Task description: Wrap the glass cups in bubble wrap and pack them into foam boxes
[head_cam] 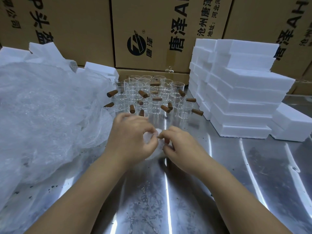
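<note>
both the left hand and right hand pinch a bubble-wrapped cup over the desk.

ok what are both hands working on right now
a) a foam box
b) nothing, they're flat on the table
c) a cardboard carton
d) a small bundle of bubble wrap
d: the left hand and the right hand both pinch a bundle of bubble wrap held between them, just in front of the glass cups, while the foam boxes sit untouched on the right.
</note>
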